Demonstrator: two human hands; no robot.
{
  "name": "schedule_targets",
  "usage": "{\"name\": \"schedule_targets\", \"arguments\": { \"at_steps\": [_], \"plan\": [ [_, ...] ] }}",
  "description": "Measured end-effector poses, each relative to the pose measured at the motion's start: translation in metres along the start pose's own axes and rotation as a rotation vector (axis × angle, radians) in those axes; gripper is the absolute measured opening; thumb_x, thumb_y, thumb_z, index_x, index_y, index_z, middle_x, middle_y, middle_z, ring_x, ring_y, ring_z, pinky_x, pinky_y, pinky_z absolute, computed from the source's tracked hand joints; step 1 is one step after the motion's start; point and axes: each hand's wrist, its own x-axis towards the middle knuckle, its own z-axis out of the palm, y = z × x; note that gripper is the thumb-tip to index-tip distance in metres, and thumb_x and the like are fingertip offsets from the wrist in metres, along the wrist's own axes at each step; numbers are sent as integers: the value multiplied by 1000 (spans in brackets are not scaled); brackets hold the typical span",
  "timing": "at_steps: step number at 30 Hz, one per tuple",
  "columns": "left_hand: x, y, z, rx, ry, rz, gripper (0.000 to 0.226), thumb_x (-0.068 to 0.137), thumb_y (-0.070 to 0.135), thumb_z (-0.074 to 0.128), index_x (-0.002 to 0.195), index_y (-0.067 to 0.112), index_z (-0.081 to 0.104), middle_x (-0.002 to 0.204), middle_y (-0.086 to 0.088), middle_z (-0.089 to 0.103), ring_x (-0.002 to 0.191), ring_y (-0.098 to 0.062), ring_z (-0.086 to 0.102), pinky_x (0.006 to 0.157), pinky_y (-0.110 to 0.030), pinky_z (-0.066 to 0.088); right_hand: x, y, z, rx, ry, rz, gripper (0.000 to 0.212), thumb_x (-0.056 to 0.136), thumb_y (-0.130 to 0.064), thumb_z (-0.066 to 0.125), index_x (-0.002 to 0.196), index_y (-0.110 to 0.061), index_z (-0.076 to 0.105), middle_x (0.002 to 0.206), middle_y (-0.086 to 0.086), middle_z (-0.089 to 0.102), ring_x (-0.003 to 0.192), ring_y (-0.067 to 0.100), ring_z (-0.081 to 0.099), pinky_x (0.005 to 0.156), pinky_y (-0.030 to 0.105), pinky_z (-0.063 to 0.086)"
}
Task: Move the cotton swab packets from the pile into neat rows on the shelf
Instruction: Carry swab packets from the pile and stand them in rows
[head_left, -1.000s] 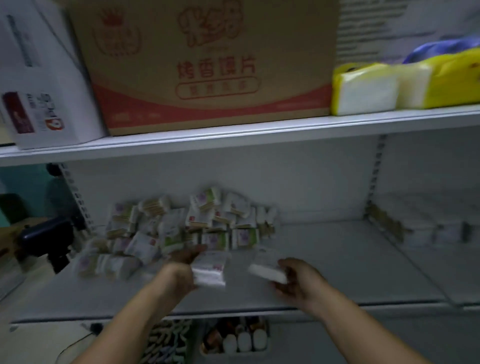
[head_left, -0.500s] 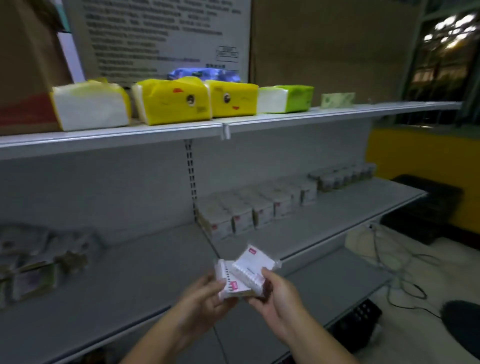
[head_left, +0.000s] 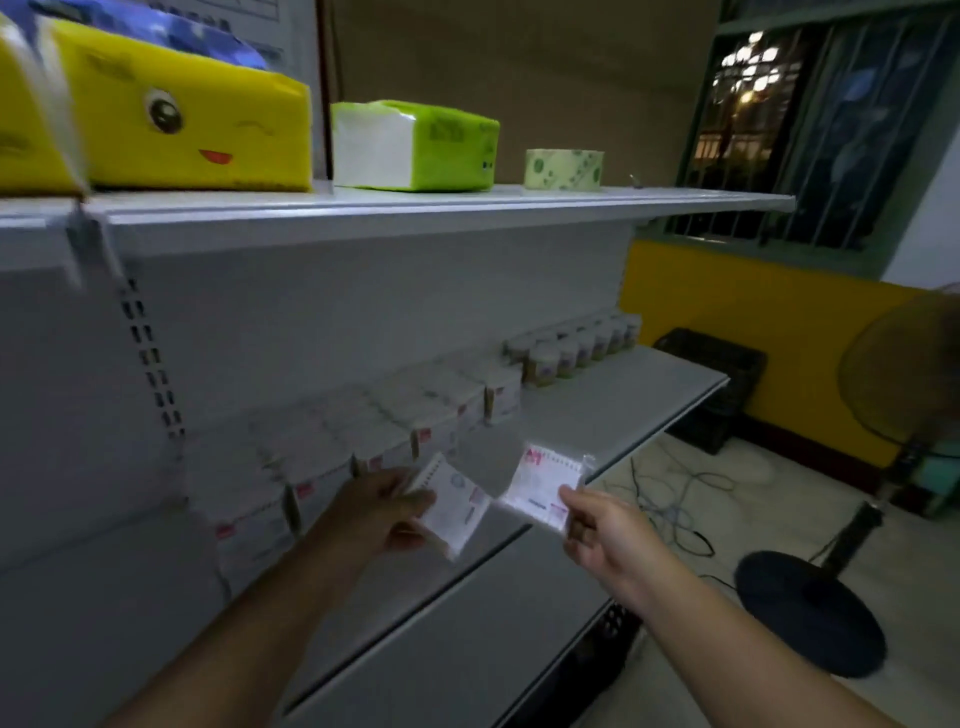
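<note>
Grey shelf (head_left: 597, 415), packet row (head_left: 415, 408) along the far side. Left hand (head_left: 374, 512) pinches the left packet (head_left: 457, 512), right hand (head_left: 608, 525) the right packet (head_left: 543, 480); seat both upright, flush with the row.

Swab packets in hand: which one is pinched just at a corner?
The right packet, pinched at its lower corner by the right hand; the left hand curls round the left packet.

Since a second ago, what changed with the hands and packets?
The left hand and right hand carried their packets rightward from the pile to the shelved rows. Half a second ago the packets overlapped; now the left packet and right packet are apart. Unchanged: each hand grips one packet, neither set down.
</note>
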Motion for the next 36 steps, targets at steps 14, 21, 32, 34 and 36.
{"name": "schedule_targets", "arguments": {
  "at_steps": [14, 21, 32, 34, 36],
  "plan": [
    [123, 41, 78, 1013, 372, 505, 34, 80, 32, 73, 110, 20, 66, 108, 3, 66, 94, -14, 57, 78, -25, 41, 172, -69, -44, -657, -63, -372, 19, 83, -8, 70, 82, -11, 50, 73, 3, 56, 69, 20, 56, 65, 32, 48],
    [160, 30, 93, 1496, 560, 345, 32, 85, 37, 64, 114, 23, 66, 120, 2, 63, 114, -22, 50, 91, -36, 28, 257, -79, -29, -948, -461, -690, 52, 85, -20, 68, 117, -45, 36, 79, -15, 59, 72, -6, 58, 63, 8, 42],
    [172, 33, 104, 1910, 321, -207, 76, 98, 32, 36, 148, 13, -18, 159, -6, -15, 146, -27, -10, 112, -59, -7, 300, -81, -2, -1412, -636, -1580, 68, 73, -38, 75, 133, -15, 53, 147, 13, 41, 134, 35, 40, 105, 57, 29],
    [174, 35, 103, 1905, 304, -220, 77, 98, 33, 38, 148, 14, -17, 159, -5, -13, 147, -26, -6, 112, -59, -5, 300, -83, 2, -1497, -650, -1571, 67, 74, -39, 73, 133, -15, 54, 144, 10, 46, 133, 31, 42, 106, 54, 29],
    [174, 36, 102, 1892, 284, -223, 76, 98, 35, 38, 149, 15, -15, 160, -5, -10, 147, -25, -3, 113, -58, -3, 300, -81, 4, -1558, -648, -1511, 65, 77, -40, 70, 134, -14, 52, 144, 8, 46, 135, 30, 40, 108, 51, 23]
  ]
}}
